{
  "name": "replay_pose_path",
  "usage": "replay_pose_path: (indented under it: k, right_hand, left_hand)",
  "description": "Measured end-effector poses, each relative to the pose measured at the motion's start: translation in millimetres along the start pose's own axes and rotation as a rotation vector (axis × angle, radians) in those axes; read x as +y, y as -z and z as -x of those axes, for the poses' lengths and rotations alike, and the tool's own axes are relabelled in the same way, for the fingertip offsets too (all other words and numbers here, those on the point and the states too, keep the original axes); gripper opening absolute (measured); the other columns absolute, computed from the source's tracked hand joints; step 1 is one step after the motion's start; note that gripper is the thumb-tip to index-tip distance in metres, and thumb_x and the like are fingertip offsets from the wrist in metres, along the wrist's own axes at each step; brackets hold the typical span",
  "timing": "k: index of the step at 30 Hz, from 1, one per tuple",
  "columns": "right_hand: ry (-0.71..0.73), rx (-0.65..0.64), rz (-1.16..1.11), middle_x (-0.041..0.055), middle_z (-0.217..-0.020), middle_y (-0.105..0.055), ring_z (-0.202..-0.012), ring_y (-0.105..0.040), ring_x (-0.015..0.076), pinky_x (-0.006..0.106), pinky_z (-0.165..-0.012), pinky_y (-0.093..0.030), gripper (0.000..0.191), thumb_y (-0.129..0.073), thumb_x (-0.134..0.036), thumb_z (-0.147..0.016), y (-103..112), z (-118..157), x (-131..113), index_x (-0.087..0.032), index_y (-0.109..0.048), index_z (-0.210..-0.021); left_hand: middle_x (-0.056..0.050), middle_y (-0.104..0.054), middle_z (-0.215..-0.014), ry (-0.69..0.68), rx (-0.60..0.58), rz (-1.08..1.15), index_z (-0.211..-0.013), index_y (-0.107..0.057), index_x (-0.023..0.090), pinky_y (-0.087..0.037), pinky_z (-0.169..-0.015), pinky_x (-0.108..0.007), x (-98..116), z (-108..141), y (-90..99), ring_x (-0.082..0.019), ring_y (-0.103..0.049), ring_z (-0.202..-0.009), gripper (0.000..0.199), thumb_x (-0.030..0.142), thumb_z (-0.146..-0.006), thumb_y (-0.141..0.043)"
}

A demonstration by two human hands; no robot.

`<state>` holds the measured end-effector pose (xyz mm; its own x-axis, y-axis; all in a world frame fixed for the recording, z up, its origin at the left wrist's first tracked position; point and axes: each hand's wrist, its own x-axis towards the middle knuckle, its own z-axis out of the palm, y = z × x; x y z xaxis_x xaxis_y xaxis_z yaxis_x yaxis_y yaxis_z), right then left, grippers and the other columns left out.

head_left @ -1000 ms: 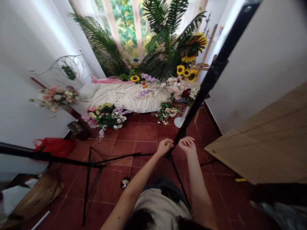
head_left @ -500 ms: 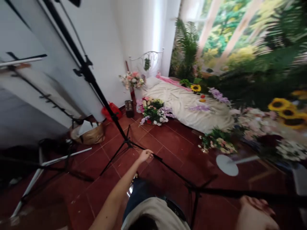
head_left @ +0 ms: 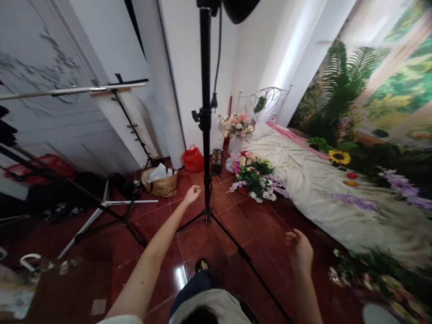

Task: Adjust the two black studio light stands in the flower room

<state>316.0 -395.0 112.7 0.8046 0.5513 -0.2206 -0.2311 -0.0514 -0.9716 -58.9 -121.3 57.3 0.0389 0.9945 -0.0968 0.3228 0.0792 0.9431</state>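
A black light stand point(head_left: 206, 153) rises upright in front of me, its tripod legs spread on the red tiled floor. My left hand point(head_left: 193, 194) reaches toward the pole from its left side, apart from it as far as I can see. Its fingers are drawn together; whether something thin is pinched in them I cannot make out. Further right and lower, my right hand point(head_left: 301, 249) hangs over the floor with loosely curled fingers apart, and nothing shows in it. A power plug point(head_left: 213, 101) dangles on a cable beside the pole. Part of a dark lamp head point(head_left: 239, 10) shows above.
Right of the stand are flower bunches point(head_left: 249, 175) and a bed with a cream cover point(head_left: 313, 180). Behind it sit a red bag point(head_left: 193, 159) and a woven basket point(head_left: 165, 183). White stand legs point(head_left: 84, 227) and a cardboard box point(head_left: 70, 288) occupy the left.
My view has turned left, so the stand now appears upright and central. My left hand is nearer its pole; my right hand has come away from the dark pole at lower right.
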Motion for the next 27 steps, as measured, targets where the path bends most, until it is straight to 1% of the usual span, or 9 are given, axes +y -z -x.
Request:
replay_pose_path:
  k: [3,6,9,12,16,19,21,24,27]
  right_hand:
    - [-0.02,-0.372,0.158,0.0034,-0.069,-0.065,-0.056,-0.057,0.0144,0.024,-0.047,-0.042,0.037,-0.06,-0.047,-0.064,-97.0,10.9,16.1,-0.017,-0.059,-0.085]
    - [0.006,-0.67,0.195,0.0053,-0.072,-0.067,-0.056,-0.058,0.014,0.023,-0.047,-0.041,0.046,-0.061,-0.053,-0.065,-170.8,20.4,31.5,-0.015,-0.059,-0.091]
    - [0.011,-0.827,0.203,0.0048,-0.073,-0.067,-0.053,-0.056,0.0123,0.021,-0.044,-0.039,0.048,-0.059,-0.054,-0.067,-226.5,19.3,44.9,-0.015,-0.057,-0.095]
    - [0.056,-0.884,0.287,0.0025,-0.074,-0.066,-0.05,-0.055,0.0101,0.019,-0.042,-0.038,0.037,-0.053,-0.045,-0.074,-273.3,4.1,53.6,-0.016,-0.053,-0.096]
    - [0.26,-0.88,0.577,0.0049,-0.083,-0.066,-0.053,-0.058,0.0109,0.022,-0.048,-0.043,0.029,-0.047,-0.023,-0.08,-328.5,-25.6,53.0,-0.015,-0.047,-0.107]
    - [0.583,-0.958,0.954,0.0114,-0.092,-0.067,-0.071,-0.064,0.0149,0.024,-0.063,-0.047,0.032,-0.044,-0.013,-0.083,-359.8,-43.0,45.1,-0.012,-0.044,-0.115]
    - [0.739,-1.022,1.15,0.0156,-0.1,-0.066,-0.084,-0.065,0.0182,0.025,-0.071,-0.046,0.032,-0.045,-0.011,-0.085,-373.8,-51.1,38.7,-0.011,-0.045,-0.116]
    - [0.79,-1.086,1.278,0.0203,-0.102,-0.066,-0.089,-0.065,0.0234,0.027,-0.073,-0.045,0.029,-0.051,-0.013,-0.082,-386.9,-60.9,28.3,-0.008,-0.051,-0.111]
    - [0.837,-1.169,1.396,0.02,-0.101,-0.066,-0.09,-0.065,0.025,0.027,-0.074,-0.046,0.033,-0.058,-0.012,-0.077,-397.7,-69.5,15.5,-0.008,-0.055,-0.11]
  left_hand:
    - [-0.007,-0.062,-0.099,-0.17,0.102,0.044,-0.1,-0.056,0.014,-0.046,-0.087,-0.031,20.7,-25.7,-1.1,-0.014,-0.059,-0.09,0.031,0.015,-0.07,-0.064]
    - [-0.009,-0.061,-0.103,-0.269,0.133,0.13,-0.103,-0.053,0.015,-0.044,-0.092,-0.033,43.6,-40.3,-10.1,-0.015,-0.058,-0.095,0.034,0.015,-0.071,-0.064]
    - [-0.01,-0.061,-0.104,-0.319,0.091,0.26,-0.103,-0.052,0.016,-0.044,-0.093,-0.036,60.8,-44.7,-19.3,-0.016,-0.059,-0.096,0.034,0.017,-0.072,-0.064]
    - [-0.011,-0.061,-0.105,-0.326,0.081,0.326,-0.104,-0.051,0.016,-0.045,-0.091,-0.036,66.8,-45.1,-25.2,-0.017,-0.059,-0.096,0.037,0.018,-0.071,-0.066]
    - [-0.01,-0.061,-0.104,-0.318,0.124,0.281,-0.104,-0.052,0.017,-0.045,-0.09,-0.036,65.8,-46.9,-30.7,-0.017,-0.059,-0.095,0.036,0.019,-0.071,-0.066]
    - [-0.009,-0.061,-0.103,-0.303,0.185,0.24,-0.101,-0.054,0.017,-0.044,-0.089,-0.036,68.8,-49.6,-37.7,-0.017,-0.058,-0.094,0.035,0.022,-0.069,-0.068]
    - [-0.008,-0.062,-0.1,-0.278,0.215,0.238,-0.097,-0.055,0.017,-0.045,-0.087,-0.035,73.0,-51.8,-44.0,-0.017,-0.058,-0.091,0.031,0.024,-0.069,-0.068]
    - [-0.007,-0.063,-0.093,-0.246,0.245,0.261,-0.089,-0.056,0.017,-0.046,-0.08,-0.032,78.0,-55.8,-53.3,-0.016,-0.059,-0.082,0.025,0.029,-0.07,-0.067]
    - [-0.006,-0.063,-0.085,-0.227,0.292,0.253,-0.085,-0.056,0.016,-0.046,-0.074,-0.028,78.7,-60.6,-59.5,-0.015,-0.058,-0.076,0.023,0.034,-0.073,-0.064]
